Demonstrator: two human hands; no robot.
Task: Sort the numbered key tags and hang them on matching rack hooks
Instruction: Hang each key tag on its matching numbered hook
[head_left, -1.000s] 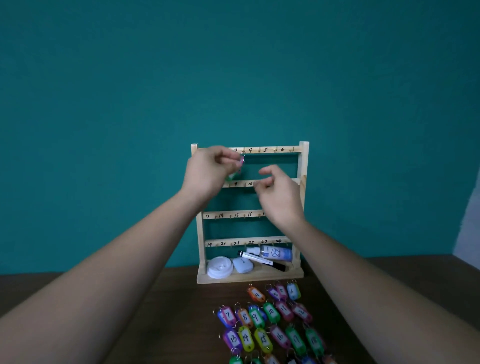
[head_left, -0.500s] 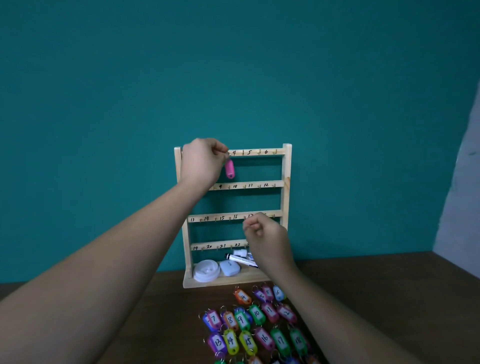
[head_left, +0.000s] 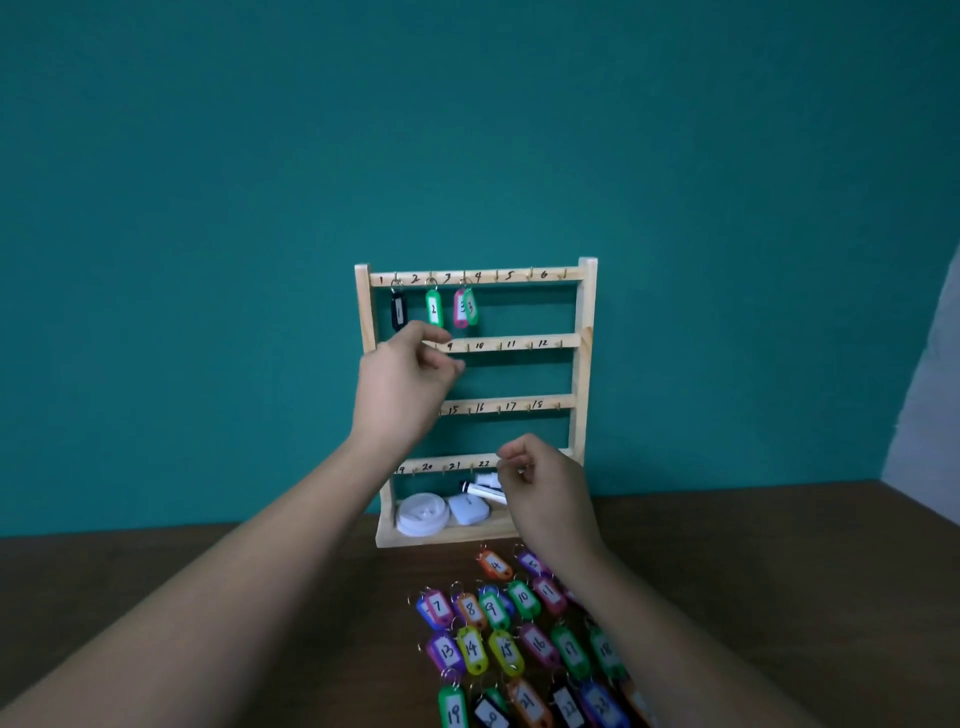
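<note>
1. Half a second ago the left hand was up at the top rail with the pink tag in its fingers; now this tag hangs free on hook 3, and the hand has come down in front of the second rail of the rack.
2. The left hand is relaxed, its fingers loosely bent, and I see nothing in it; the right hand stays low before the bottom rail with fingers curled; if it pinches something small, I cannot tell.
3. For the task this means, as I judge, that hook 3 is served; the black tag hangs on hook 1 and the green tag on hook 2; the hooks from 4 onward are bare, so most of the work remains.
4. The pink tag hangs with its long axis vertical, ring up on the hook, free end down, label toward the camera; a second green tag shares this hook, overlaps its right edge and leans a little.
5. The other tags lie flat in rows on the surface before the rack; their long axes run roughly away from the person, rings toward the rack; the orange tag marked 4 lies near the rack's foot and is probably next.
</note>
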